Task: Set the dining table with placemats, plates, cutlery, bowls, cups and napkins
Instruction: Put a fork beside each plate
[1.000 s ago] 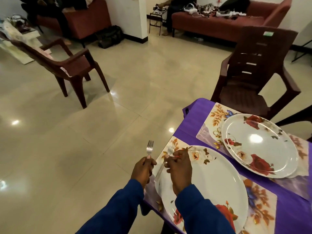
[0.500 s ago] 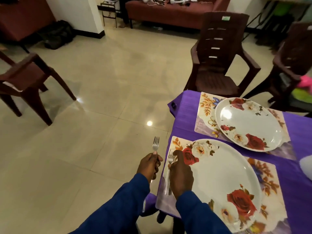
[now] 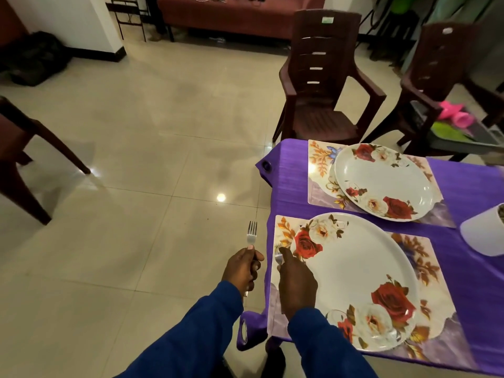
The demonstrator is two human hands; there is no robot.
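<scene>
Purple cloth covers the surface [image 3: 463, 186] to the right of our hands, and on it lie two floral placemats, each bearing a round white plate printed with red roses. Our left hand [image 3: 241, 268] hangs off the surface's edge over the tiled floor, fingers curled round the handle of a steel fork [image 3: 251, 236] with its tines pointing up and away; we judge it is kept back for the farther setting. Our right hand [image 3: 296, 282] reaches forward, knuckles up, over the left strip of the near placemat [image 3: 281, 233], pinching a second steel fork [image 3: 278, 258] of which only the tines show past the fingertips. It sits just beside the rim of the near plate [image 3: 354, 282], where cutlery belongs, so we take this as the laying-down step. Beyond the right hand, the far plate [image 3: 381, 181] rests on its own placemat [image 3: 319, 165] with no cutlery visible. Both blue sleeves run forward side by side.
</scene>
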